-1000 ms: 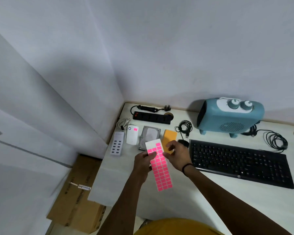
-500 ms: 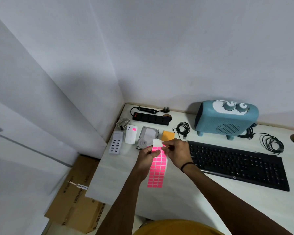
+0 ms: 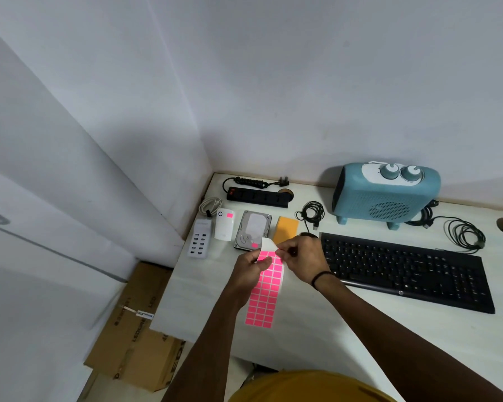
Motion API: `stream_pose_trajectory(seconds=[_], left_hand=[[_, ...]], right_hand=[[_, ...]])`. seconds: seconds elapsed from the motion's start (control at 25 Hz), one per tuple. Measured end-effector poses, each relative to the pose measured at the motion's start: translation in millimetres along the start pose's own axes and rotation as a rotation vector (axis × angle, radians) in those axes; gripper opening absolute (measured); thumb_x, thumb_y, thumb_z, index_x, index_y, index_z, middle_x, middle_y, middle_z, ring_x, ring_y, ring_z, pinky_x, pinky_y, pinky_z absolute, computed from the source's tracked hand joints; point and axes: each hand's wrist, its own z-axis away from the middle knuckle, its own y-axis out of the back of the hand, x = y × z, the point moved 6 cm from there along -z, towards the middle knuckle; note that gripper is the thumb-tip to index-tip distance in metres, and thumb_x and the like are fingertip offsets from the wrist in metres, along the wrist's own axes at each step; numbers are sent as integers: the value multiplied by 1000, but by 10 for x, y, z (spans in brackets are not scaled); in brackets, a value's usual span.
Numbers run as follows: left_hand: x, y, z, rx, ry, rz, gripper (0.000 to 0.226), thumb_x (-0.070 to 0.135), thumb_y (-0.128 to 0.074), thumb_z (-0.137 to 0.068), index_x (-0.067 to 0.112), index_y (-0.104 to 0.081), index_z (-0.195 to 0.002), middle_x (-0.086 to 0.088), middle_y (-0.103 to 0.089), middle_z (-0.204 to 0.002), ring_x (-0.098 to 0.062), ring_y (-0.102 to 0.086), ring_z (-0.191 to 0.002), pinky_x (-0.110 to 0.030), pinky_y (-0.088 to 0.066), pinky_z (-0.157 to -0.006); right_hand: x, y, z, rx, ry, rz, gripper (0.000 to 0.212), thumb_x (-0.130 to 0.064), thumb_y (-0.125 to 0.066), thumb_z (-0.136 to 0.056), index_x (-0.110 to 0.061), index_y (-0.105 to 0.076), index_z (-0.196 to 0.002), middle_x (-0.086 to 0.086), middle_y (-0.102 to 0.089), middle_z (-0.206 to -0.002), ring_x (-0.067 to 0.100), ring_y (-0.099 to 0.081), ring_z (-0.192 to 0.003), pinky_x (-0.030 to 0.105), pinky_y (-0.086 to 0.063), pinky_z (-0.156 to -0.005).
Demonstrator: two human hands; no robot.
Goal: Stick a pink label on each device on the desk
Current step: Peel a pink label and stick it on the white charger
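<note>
A long sheet of small pink rectangular labels on white backing (image 3: 264, 297) was held upright over the pale desk top (image 3: 317, 338), just in front of the row of devices. It was gripped near its top by the left hand (image 3: 251, 269), the thumb and fingers clamped on the paper. At the upper right corner the fingertips of the right hand (image 3: 299, 258) were pinched together on the sheet, apparently lifting one label; the bare backing above was curled back.

The peeling step was judged to be in hand. A pink label was already seen on the white oblong power bank (image 3: 224, 224) and on the bare silver hard drive (image 3: 253, 230). None was seen on the white multi-port USB charger (image 3: 199, 239), the flat orange device (image 3: 285, 229), the black power strip (image 3: 259, 195), the black keyboard (image 3: 404, 271) or the blue fan heater (image 3: 385, 195). Next, a clean peel and a carry to an unlabelled device would be called for, probably the orange one.

Whether a label had come free could not be told, since it was hidden by the fingers. A dark object behind the right hand was mostly covered.
</note>
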Motion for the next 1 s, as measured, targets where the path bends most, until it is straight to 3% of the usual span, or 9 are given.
stream_pose_trajectory(seconds=[0.12, 0.28, 0.4, 0.52, 0.68, 0.76, 0.92, 1.0], left_hand=[[-68, 21, -33, 6, 28, 36, 20, 19, -60, -101, 16, -70, -117, -13, -77, -101, -31, -75, -92, -42, -62, -85], [-339, 23, -140, 51, 145, 70, 25, 18, -57, -102, 9, -65, -123, -13, -74, -112, -33, -72, -101, -50, -57, -93], [-679, 18, -158, 105, 288, 40, 23, 18, -56, -102, 11, -63, -123, -13, -71, -114, -31, -68, -103, -47, -55, -88], [-986, 52, -164, 123, 339, 10, 22, 14, -58, -98, 10, -68, -117, -12, -74, -103, -27, -71, -94, -41, -58, -80], [-1234, 105, -171, 124, 369, -163, 18, 14, -54, -97, 17, -71, -104, -12, -75, -100, -28, -73, -93, -50, -61, -88], [-1271, 154, -184, 128, 358, -255, 19, 17, -55, -95, 17, -73, -102, -9, -76, -100, -27, -73, -95, -47, -60, -90], [-1191, 411, -276, 224, 317, -440, 33, 24, -66, -92, 14, -69, -123, -4, -68, -127, -25, -63, -119, -36, -48, -105], [-1106, 626, -385, 302, 297, -448, 33, 25, -69, -90, 14, -69, -121, -6, -69, -126, -25, -63, -119, -33, -45, -106]], right_hand=[[52, -17, -13, -14, -34, -39, 9, -17, -73, -87, -16, -81, -91, -8, -75, -86, -5, -59, -70, -3, -41, -67], [345, -24, 16, 64, -278, -250, 5, -21, -76, -84, -19, -80, -82, -11, -72, -68, 2, -66, -64, 14, -54, -72], [571, -164, 111, -31, -457, -375, 4, -17, -77, -83, -17, -79, -79, 3, -74, -67, 9, -65, -57, 20, -58, -69], [722, -372, 239, -120, -616, -634, 7, -3, -77, -80, -9, -78, -78, 18, -74, -84, 21, -68, -70, 29, -61, -74], [793, -588, 340, -226, -679, -657, 6, 0, -74, -82, -3, -76, -86, 21, -74, -94, 24, -71, -85, 32, -59, -84], [793, -669, 341, -247, -696, -632, 8, -1, -73, -82, -2, -76, -89, 19, -75, -94, 24, -72, -87, 31, -59, -84], [704, -799, 203, -229, -690, -587, 8, -11, -79, -79, -6, -78, -85, 14, -77, -87, 24, -75, -85, 34, -61, -84], [602, -860, 63, -230, -652, -547, 6, -10, -81, -77, -9, -78, -82, 12, -77, -83, 25, -75, -83, 37, -61, -84]])
